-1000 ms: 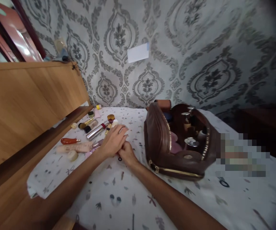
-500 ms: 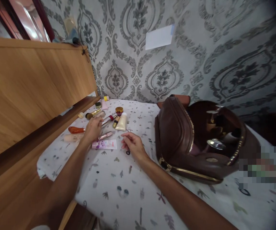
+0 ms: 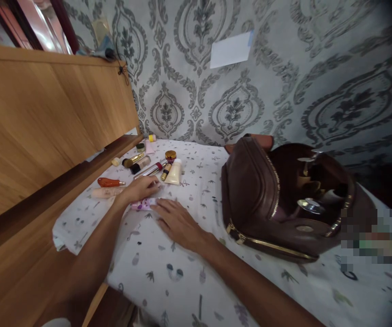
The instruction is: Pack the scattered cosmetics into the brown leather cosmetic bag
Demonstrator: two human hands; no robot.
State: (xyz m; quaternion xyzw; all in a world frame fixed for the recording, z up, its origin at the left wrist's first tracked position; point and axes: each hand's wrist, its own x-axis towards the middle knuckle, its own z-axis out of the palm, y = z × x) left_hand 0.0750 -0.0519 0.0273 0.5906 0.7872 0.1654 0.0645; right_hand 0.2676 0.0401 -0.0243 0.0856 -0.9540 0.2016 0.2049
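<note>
My left hand [image 3: 141, 188] hovers low over the cosmetics, its fingers loosely bent and apart; nothing shows in its grasp, though its underside is hidden. Just below it lies a purple-and-white squeeze tube [image 3: 142, 204]. My right hand [image 3: 178, 223] is palm down with fingers stretched out, the fingertips at the tube's right end and covering it. Beyond the left hand are a silver-and-red tube [image 3: 153, 169], a small gold-capped bottle [image 3: 166, 171] and a cream squeeze tube [image 3: 173, 172]. Left of it lie an orange-handled tool [image 3: 109, 182] and a pale peach bottle [image 3: 105, 193].
A brown zippered bag [image 3: 250, 181] stands open on the right, with a metal-topped item [image 3: 309, 205] and others inside. Farther back are a gold-lidded jar [image 3: 170, 156], a makeup brush [image 3: 133, 160] and a yellow-capped tube [image 3: 150, 144]. A wooden panel [image 3: 56, 100] borders the left; patterned wallpaper stands behind.
My left hand has shifted right, uncovering a black-capped bottle and covering the small pink tube. My right hand has moved left and flattened over the end of the purple-and-white tube.
</note>
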